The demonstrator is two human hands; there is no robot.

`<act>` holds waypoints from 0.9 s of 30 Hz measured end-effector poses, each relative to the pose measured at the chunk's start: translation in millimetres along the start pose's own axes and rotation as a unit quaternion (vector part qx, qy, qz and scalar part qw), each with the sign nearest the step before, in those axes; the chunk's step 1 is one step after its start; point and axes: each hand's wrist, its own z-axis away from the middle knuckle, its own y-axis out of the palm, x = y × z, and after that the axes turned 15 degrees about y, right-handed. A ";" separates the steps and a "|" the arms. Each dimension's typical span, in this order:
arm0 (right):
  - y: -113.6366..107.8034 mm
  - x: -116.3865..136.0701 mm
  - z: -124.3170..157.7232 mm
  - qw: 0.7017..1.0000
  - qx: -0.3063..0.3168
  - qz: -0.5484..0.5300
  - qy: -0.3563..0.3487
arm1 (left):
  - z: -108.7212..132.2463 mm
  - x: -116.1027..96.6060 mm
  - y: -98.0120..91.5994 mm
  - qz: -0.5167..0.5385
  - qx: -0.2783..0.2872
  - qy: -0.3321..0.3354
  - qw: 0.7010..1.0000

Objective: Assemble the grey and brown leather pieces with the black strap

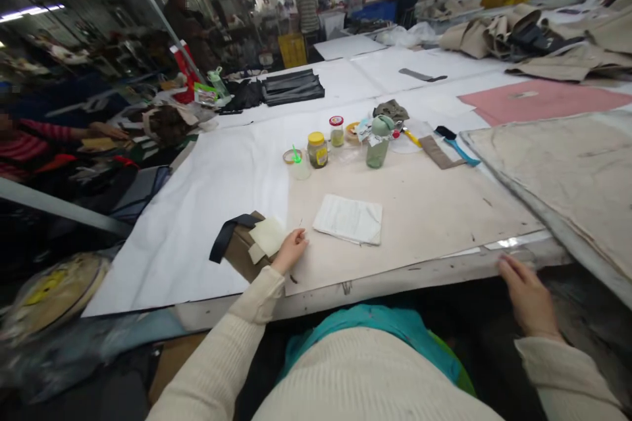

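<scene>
My left hand (292,251) rests over the table's front part, its fingertips pinched together. A thin, tiny line shows just above them, too small to name. Beside this hand lie pale cream fabric pieces (269,237) on a brown cloth piece (239,251) with a dark strip (232,230). A small white stack of paper (349,220) lies just to the right of the hand. At the table's front right edge is my right hand (530,299), fingers together and curled. Something clear and shiny shows by its fingertips; whether it is held is hard to see.
Toward the middle stand a yellow-lidded jar (317,150), a red-lidded jar (336,131), a glue bottle (299,164) and a green cup (378,145). A thick cloth stack (557,171) covers the right side. Pink fabric (548,102) lies behind. A co-worker (29,141) sits at left.
</scene>
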 end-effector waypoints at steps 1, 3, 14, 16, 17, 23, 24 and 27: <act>16.9 4.6 17.8 0.996 0.011 0.063 -0.054 | -1.6 -1.4 -0.3 0.003 0.008 -0.005 1.000; 49.9 12.7 50.3 0.978 0.066 0.117 -0.159 | -6.1 -7.8 1.1 0.010 0.022 -0.012 1.000; 118.3 7.7 96.2 0.924 0.011 0.307 -0.229 | -46.1 -33.4 47.2 0.011 0.047 -0.054 0.997; 119.2 7.0 96.7 0.922 0.009 0.310 -0.231 | -45.7 -32.4 57.9 0.005 0.055 -0.055 0.997; 119.1 7.3 97.4 0.921 0.010 0.313 -0.231 | -44.3 -32.8 61.9 0.003 0.058 -0.053 0.997; 119.9 21.4 81.9 0.932 0.048 0.302 -0.192 | -39.7 -46.1 69.9 0.018 0.051 -0.052 0.997; 124.9 26.6 74.9 0.936 0.060 0.290 -0.192 | -41.5 -48.6 70.9 0.025 0.052 -0.058 0.997; 152.1 43.0 58.8 0.925 0.133 0.274 -0.228 | -50.1 -54.1 74.9 0.041 0.052 -0.084 0.994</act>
